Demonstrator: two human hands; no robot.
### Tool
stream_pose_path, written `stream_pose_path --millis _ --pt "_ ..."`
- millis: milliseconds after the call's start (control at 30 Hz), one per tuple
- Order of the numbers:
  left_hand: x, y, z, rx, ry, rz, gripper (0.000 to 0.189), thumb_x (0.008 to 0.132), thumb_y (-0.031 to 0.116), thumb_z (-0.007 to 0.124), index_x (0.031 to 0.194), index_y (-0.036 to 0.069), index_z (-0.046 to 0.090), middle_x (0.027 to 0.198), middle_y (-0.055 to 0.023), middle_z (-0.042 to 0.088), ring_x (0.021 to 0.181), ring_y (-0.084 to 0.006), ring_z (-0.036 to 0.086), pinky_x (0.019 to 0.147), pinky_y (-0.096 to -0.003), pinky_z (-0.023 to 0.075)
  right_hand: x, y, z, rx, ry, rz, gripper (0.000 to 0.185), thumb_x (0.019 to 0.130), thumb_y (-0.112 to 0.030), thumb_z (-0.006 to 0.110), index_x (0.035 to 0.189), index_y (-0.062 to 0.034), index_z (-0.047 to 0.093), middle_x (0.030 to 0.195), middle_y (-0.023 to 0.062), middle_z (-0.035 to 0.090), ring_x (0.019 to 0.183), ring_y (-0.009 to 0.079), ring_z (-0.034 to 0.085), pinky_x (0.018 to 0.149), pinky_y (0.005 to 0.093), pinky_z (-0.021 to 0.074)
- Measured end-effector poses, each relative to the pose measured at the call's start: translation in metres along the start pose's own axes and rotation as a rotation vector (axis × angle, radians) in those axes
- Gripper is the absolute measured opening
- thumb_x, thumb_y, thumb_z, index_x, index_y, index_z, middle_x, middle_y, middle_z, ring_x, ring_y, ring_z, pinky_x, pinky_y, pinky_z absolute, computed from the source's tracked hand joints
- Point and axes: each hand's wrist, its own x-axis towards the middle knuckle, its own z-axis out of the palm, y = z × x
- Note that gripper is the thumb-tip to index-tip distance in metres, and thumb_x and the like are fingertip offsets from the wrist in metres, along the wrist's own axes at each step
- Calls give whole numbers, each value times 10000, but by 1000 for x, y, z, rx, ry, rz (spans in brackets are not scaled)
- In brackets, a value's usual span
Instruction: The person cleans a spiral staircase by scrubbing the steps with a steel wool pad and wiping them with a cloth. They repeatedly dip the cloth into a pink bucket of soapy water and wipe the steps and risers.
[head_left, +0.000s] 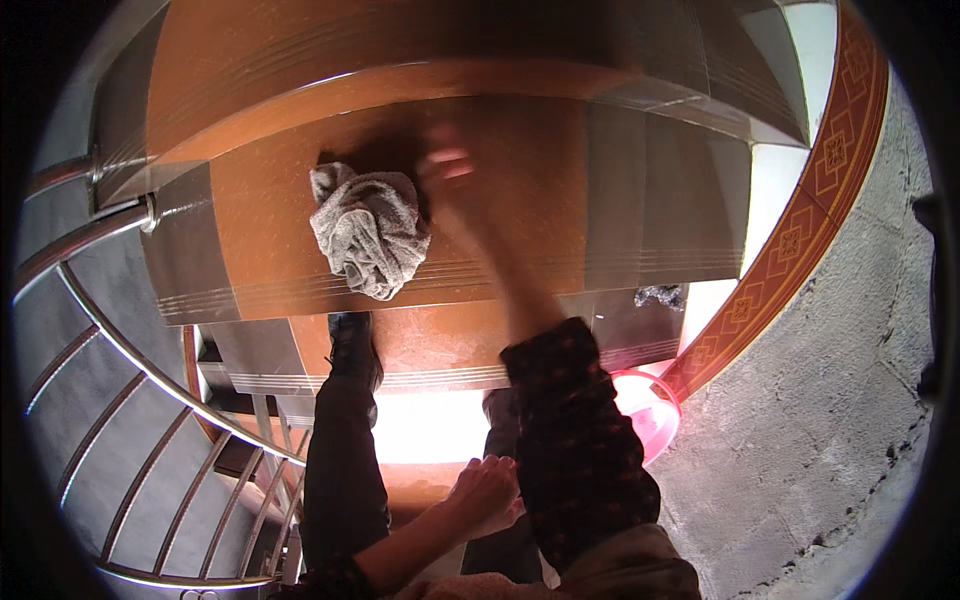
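Note:
A crumpled light towel cloth (371, 232) lies on an orange and grey tiled stair tread (517, 225), near its front edge. Blurred by motion, my right hand (446, 169) is over the same tread, up and to the right of the cloth and apart from it; dark shadow around it hides whether it holds anything. Lower down, my left hand (487, 495) is bent in with its fingers curled, close to my right sleeve and above my leg. Whether anything is inside that hand cannot be seen.
A metal stair railing (161, 382) curves down the left side. At the right, a pink basin (651, 416) stands beside my right sleeve, near a rough wall with a patterned tile border (789, 244). A silvery scouring pad (660, 297) lies on a lower step. My black shoe (351, 345) is below the cloth.

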Motion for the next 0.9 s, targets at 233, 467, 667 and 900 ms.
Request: stream_pose_path --millis 233,467,667,900 --pt "-20 1 -36 -141 124 66 459 858 339 675 1158 8 569 997 -165 610 956 -332 600 801 -465 488 52 31 -54 -981 488 131 348 936 -243 545 1266 -142 590 1150 122 679 956 331 676 804 458 541" --pt "-30 -1 -51 -205 164 87 459 879 360 663 1187 36 561 1011 -160 618 953 -334 601 797 -471 479 59 66 -67 -470 433 114 484 928 -193 557 1404 -169 469 1065 145 688 872 314 672 758 359 557" --pt "-37 -4 -55 -250 134 57 438 882 353 661 1177 44 564 1017 -157 616 963 -334 600 802 -470 475 61 72 -69 -1059 455 -129 455 940 -173 500 1390 -112 473 1099 179 680 850 412 662 721 467 540" --pt "-36 -3 -49 -183 174 115 444 877 351 670 1179 43 566 1009 -162 614 959 -331 604 783 -463 494 49 58 -69 -1184 122 -149 396 906 -120 560 1302 -118 549 1114 143 677 977 410 632 785 459 522"
